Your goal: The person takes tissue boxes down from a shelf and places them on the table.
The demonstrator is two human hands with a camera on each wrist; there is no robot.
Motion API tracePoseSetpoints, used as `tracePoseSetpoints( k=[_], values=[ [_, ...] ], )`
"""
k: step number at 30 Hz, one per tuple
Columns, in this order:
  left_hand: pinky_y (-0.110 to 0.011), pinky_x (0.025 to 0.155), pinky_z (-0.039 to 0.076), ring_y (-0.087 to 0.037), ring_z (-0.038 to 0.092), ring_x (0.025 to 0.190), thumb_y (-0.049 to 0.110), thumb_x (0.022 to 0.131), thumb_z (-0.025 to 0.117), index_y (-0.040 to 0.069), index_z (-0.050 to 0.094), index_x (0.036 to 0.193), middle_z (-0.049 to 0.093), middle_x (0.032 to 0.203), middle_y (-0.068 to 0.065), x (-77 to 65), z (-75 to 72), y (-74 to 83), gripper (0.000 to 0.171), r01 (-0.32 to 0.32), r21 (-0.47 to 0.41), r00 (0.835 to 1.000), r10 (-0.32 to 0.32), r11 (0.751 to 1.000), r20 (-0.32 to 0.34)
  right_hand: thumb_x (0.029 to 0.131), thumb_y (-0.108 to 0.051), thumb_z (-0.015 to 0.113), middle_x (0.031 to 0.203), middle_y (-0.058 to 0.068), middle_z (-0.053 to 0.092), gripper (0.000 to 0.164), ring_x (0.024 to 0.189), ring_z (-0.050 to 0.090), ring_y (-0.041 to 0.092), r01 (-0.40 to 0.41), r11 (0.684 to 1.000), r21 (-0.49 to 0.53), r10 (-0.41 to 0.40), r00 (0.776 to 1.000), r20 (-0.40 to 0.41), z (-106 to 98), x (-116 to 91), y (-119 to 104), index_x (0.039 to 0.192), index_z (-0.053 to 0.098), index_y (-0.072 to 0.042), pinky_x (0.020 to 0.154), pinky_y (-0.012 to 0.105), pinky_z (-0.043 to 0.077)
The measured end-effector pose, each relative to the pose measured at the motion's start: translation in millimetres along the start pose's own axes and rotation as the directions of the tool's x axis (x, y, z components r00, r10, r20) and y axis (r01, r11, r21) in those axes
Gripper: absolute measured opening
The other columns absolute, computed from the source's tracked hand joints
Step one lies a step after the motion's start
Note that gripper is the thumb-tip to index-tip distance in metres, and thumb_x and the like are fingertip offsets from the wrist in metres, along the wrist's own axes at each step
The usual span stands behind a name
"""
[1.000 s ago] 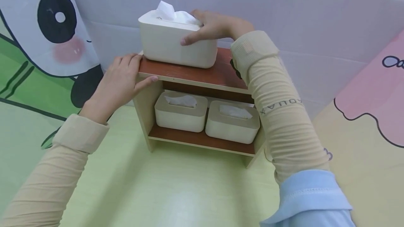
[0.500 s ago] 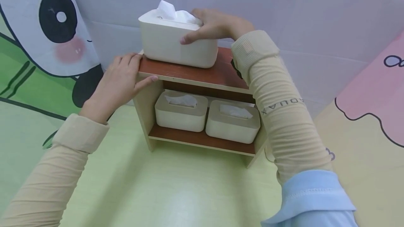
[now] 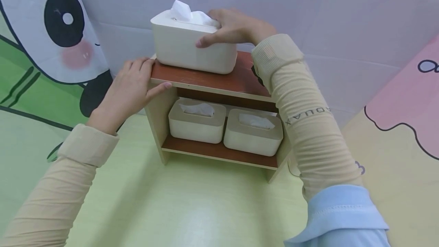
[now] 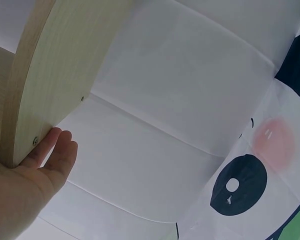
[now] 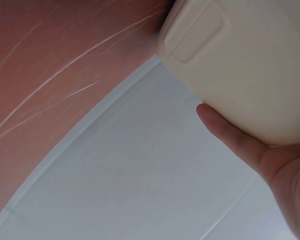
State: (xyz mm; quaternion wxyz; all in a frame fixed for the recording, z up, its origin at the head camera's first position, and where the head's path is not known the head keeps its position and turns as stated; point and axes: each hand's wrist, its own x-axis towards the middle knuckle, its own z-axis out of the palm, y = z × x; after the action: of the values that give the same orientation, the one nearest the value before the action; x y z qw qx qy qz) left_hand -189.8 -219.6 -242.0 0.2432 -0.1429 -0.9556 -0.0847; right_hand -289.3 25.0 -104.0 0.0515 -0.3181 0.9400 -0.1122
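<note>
My right hand grips a cream tissue box from above at its right end. The thumb lies across the front wall, and the other fingers go behind the box. White tissue sticks up from its slot. The box stands upright at the left of the red-brown top board of a small wooden shelf. In the right wrist view one finger lies along the smooth wall of the tissue box. My left hand holds the shelf's top left corner, thumb along the front edge. Left wrist view: fingertips touch the side panel.
Two more cream tissue boxes, a left one and a right one, sit side by side on the lower board. A pale wall sheet hangs close behind the shelf. Light greenish floor lies in front.
</note>
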Motion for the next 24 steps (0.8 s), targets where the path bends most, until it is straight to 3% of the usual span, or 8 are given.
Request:
tracePoseSetpoints(
  k=[24],
  values=[
    [-0.054, 0.101, 0.028, -0.046, 0.035, 0.119, 0.052, 0.089, 0.047, -0.008, 0.036, 0.131, 0.040, 0.131, -0.029, 1.0, 0.2, -3.6, 0.074, 0.015, 0.001, 1.000, -0.015, 1.000, 0.026, 0.073, -0.063, 0.060, 0.118, -0.003, 0.048, 0.070, 0.107, 0.046, 0.012, 0.009, 1.000, 0.018, -0.009, 1.000, -0.022, -0.8, -5.3, 3.8, 0.126, 0.042, -0.022, 0.094, 0.033, 0.036]
  ],
)
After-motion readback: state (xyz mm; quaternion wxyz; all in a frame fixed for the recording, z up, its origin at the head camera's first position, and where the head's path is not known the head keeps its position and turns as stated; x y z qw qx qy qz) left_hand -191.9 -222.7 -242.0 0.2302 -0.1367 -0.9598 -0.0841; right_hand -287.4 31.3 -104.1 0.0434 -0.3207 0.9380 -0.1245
